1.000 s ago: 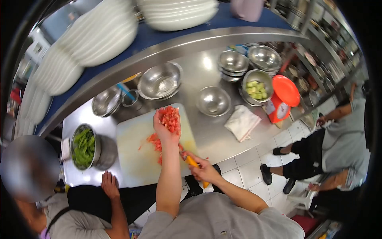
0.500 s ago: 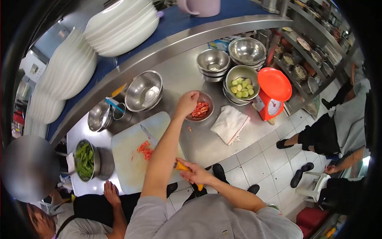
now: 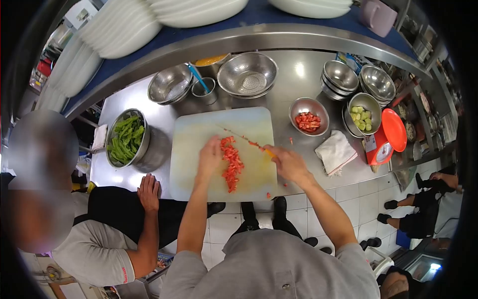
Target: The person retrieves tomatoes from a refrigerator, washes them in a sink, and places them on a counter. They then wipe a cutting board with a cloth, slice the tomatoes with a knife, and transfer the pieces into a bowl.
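My right hand grips the yellow handle of a knife, its blade slanting up and left over the white cutting board. Red bits cling along the blade. Beside the blade lies a heap of chopped red pieces that look like tomato. My left hand is at the heap's left edge, fingers drawn together; what is between them, if anything, is hidden. More red pieces fill part of a metal bowl right of the board.
A co-worker's hand rests at the table's front edge. Green peppers fill a colander at left. Stacked bowls, cut green pieces, a white cloth and a red scale stand right. Plates line the shelf above.
My left hand has gone from the bowl of red pieces back to the board. My right hand has brought the knife up over the board. The view has turned and shifted.
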Action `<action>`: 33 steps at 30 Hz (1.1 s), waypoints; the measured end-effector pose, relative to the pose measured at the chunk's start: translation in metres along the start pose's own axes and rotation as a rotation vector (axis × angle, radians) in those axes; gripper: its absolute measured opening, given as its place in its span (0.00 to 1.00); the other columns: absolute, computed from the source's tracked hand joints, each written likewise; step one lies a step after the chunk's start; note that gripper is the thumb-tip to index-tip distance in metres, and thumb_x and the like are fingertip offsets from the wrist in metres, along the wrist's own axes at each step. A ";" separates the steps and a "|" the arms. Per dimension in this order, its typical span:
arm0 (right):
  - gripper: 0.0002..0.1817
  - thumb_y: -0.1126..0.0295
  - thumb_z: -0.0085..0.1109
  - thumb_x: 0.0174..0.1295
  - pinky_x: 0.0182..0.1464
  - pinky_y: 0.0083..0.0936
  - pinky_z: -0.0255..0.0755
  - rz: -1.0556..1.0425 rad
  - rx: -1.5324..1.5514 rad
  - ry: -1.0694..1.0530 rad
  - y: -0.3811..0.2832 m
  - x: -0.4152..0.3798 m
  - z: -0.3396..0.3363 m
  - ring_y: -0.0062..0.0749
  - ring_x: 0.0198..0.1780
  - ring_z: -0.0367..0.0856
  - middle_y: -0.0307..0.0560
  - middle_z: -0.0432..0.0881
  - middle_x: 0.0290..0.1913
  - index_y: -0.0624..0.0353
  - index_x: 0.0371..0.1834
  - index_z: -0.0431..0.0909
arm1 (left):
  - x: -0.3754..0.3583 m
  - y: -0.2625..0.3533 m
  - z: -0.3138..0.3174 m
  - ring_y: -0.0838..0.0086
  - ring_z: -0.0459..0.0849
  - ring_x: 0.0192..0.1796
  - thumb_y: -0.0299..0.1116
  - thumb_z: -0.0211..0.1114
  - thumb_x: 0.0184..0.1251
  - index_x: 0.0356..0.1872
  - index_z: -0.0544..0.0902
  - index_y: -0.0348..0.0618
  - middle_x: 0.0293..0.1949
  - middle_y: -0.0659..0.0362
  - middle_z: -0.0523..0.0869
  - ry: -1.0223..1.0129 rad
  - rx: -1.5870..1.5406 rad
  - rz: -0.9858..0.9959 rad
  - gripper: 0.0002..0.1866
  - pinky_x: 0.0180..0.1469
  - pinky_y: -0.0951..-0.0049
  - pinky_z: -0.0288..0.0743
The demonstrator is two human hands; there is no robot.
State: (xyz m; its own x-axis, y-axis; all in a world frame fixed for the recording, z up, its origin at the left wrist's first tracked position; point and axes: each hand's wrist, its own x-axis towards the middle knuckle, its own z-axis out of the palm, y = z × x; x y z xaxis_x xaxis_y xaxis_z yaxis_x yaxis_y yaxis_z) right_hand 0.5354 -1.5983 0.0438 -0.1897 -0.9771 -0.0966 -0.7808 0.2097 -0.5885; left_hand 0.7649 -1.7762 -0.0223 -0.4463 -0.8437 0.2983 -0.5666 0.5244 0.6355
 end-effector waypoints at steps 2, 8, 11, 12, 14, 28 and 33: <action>0.26 0.73 0.54 0.64 0.48 0.45 0.76 -0.005 -0.062 -0.011 -0.007 0.007 -0.004 0.48 0.50 0.82 0.47 0.82 0.49 0.36 0.64 0.72 | -0.017 0.017 0.003 0.54 0.82 0.57 0.36 0.57 0.73 0.57 0.77 0.34 0.53 0.44 0.83 -0.082 -0.096 -0.020 0.18 0.59 0.63 0.74; 0.26 0.76 0.56 0.62 0.45 0.40 0.77 -0.083 -0.120 -0.095 -0.013 -0.038 -0.010 0.45 0.46 0.83 0.44 0.83 0.47 0.38 0.63 0.74 | -0.087 0.033 -0.040 0.48 0.64 0.71 0.54 0.69 0.58 0.64 0.72 0.41 0.67 0.47 0.70 -0.161 -0.090 0.165 0.37 0.69 0.46 0.59; 0.27 0.76 0.57 0.63 0.43 0.34 0.77 -0.028 0.109 -0.061 0.003 -0.067 -0.001 0.41 0.42 0.83 0.44 0.83 0.44 0.41 0.65 0.73 | -0.113 0.066 -0.033 0.43 0.53 0.74 0.61 0.74 0.48 0.66 0.70 0.45 0.71 0.50 0.63 -0.250 0.055 0.266 0.47 0.69 0.35 0.47; 0.27 0.76 0.57 0.63 0.43 0.31 0.76 0.013 0.293 -0.019 0.005 -0.074 0.001 0.38 0.40 0.83 0.44 0.83 0.43 0.44 0.66 0.72 | -0.119 0.082 -0.022 0.41 0.49 0.75 0.63 0.75 0.44 0.67 0.69 0.46 0.72 0.51 0.60 -0.286 0.073 0.274 0.50 0.69 0.31 0.42; 0.26 0.75 0.56 0.65 0.40 0.28 0.75 0.171 0.477 -0.061 0.000 -0.083 -0.006 0.31 0.37 0.81 0.42 0.83 0.41 0.47 0.68 0.71 | -0.121 0.096 0.012 0.43 0.49 0.75 0.64 0.73 0.45 0.65 0.70 0.47 0.71 0.52 0.60 -0.193 -0.025 0.369 0.48 0.67 0.27 0.41; 0.29 0.74 0.50 0.71 0.28 0.17 0.69 0.276 1.144 -0.107 -0.040 -0.092 0.045 0.18 0.29 0.72 0.39 0.77 0.38 0.55 0.75 0.56 | -0.083 0.125 0.014 0.42 0.53 0.72 0.47 0.75 0.52 0.63 0.65 0.39 0.68 0.46 0.62 0.117 -0.001 0.088 0.41 0.68 0.34 0.43; 0.29 0.77 0.48 0.72 0.31 0.17 0.72 0.250 1.122 -0.161 -0.042 -0.094 0.039 0.20 0.31 0.73 0.43 0.76 0.41 0.56 0.75 0.55 | -0.090 0.094 0.021 0.41 0.53 0.72 0.47 0.72 0.57 0.64 0.66 0.40 0.68 0.46 0.61 0.261 0.016 -0.024 0.38 0.66 0.29 0.42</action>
State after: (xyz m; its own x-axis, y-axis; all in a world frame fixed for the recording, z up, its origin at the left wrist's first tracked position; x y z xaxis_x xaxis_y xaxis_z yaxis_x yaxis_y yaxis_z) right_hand 0.6097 -1.5168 0.0463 -0.1231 -0.9233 -0.3639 0.2492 0.3262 -0.9119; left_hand 0.7368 -1.6481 -0.0043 -0.2397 -0.8560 0.4581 -0.5869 0.5036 0.6339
